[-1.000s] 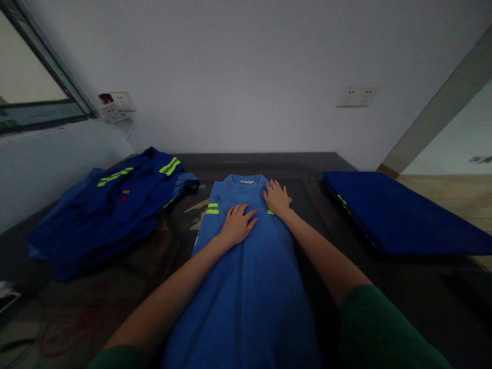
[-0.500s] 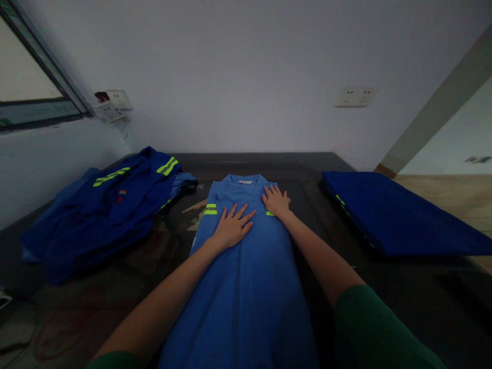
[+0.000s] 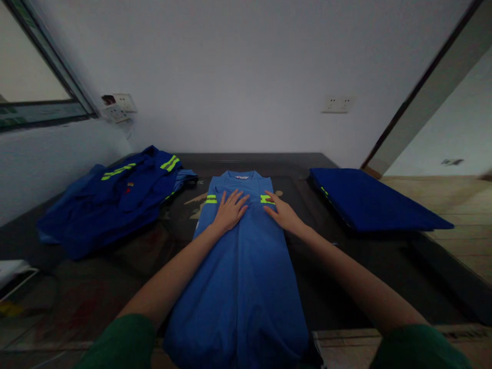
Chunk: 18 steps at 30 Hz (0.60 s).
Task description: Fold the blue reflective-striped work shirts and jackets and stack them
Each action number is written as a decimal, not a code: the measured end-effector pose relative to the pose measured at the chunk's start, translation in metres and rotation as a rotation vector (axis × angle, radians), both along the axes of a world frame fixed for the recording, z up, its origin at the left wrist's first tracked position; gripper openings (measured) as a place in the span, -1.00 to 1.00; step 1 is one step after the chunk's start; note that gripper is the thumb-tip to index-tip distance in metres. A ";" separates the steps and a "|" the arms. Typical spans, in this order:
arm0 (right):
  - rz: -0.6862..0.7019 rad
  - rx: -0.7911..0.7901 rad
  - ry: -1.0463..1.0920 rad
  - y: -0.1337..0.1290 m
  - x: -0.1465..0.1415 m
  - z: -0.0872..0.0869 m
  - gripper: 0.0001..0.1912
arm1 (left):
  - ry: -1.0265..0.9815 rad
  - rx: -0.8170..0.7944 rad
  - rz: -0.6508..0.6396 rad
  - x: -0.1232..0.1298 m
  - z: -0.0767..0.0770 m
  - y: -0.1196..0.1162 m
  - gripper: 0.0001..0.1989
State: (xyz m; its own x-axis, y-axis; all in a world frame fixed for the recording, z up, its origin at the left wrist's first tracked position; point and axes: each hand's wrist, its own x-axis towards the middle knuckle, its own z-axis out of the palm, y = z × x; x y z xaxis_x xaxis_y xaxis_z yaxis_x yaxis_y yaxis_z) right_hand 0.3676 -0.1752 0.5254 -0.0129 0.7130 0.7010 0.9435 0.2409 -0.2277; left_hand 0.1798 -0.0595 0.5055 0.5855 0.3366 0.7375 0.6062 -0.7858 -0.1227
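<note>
A light-blue work jacket (image 3: 251, 266) lies lengthwise before me, its collar toward the wall and its sides folded in. Yellow-green reflective bands show at its left and right edges. My left hand (image 3: 230, 211) rests on the upper middle of the jacket, palm down with fingers spread. Over the right reflective band is my right hand (image 3: 283, 211), its fingers apart and slightly bent. Neither hand grips the cloth. The near end of the jacket reaches past the table's front edge.
On the left, a heap of dark-blue work clothes (image 3: 115, 205) with reflective stripes lies on the dark table (image 3: 303, 197). A folded blue garment stack (image 3: 369, 200) sits at the right, jutting past the table edge. Behind stands a wall with sockets (image 3: 338, 104).
My right hand has moved down and off the right shoulder area, uncovering more of the reflective band. My left hand stays on the chest. The view has shifted slightly.
</note>
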 end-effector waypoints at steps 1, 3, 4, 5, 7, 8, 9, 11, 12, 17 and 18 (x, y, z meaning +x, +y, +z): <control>0.084 -0.015 0.025 -0.022 -0.004 -0.010 -0.41 | -0.033 0.023 -0.021 -0.004 0.001 -0.005 -0.55; 0.222 -0.064 0.080 -0.070 -0.012 -0.029 -0.46 | -0.106 0.037 -0.061 -0.020 0.003 -0.018 -0.56; 0.278 -0.110 0.124 -0.095 -0.015 -0.038 -0.52 | -0.142 0.030 -0.079 -0.031 0.003 -0.026 -0.56; 0.329 -0.177 0.185 -0.120 -0.018 -0.046 -0.60 | -0.167 0.016 -0.102 -0.046 0.001 -0.036 -0.57; 0.422 -0.355 0.350 -0.167 -0.022 -0.064 -0.70 | -0.182 -0.049 -0.173 -0.081 -0.007 -0.059 -0.59; 0.458 -0.448 0.438 -0.188 -0.023 -0.073 -0.70 | -0.185 -0.099 -0.213 -0.100 -0.015 -0.074 -0.60; 0.485 -0.537 0.515 -0.205 -0.023 -0.084 -0.69 | -0.203 -0.163 -0.242 -0.120 -0.026 -0.091 -0.61; 0.515 -0.665 0.615 -0.230 -0.020 -0.113 -0.68 | -0.309 -0.272 -0.243 -0.156 -0.059 -0.128 -0.62; 0.507 -0.702 0.634 -0.236 -0.018 -0.131 -0.67 | -0.391 -0.314 -0.219 -0.171 -0.080 -0.147 -0.63; 0.237 -0.598 0.599 -0.218 -0.003 -0.226 -0.52 | -0.845 -0.497 0.012 -0.205 -0.207 -0.202 -0.62; 0.233 -0.542 0.614 -0.209 -0.001 -0.238 -0.47 | -0.898 -0.525 0.043 -0.203 -0.228 -0.202 -0.61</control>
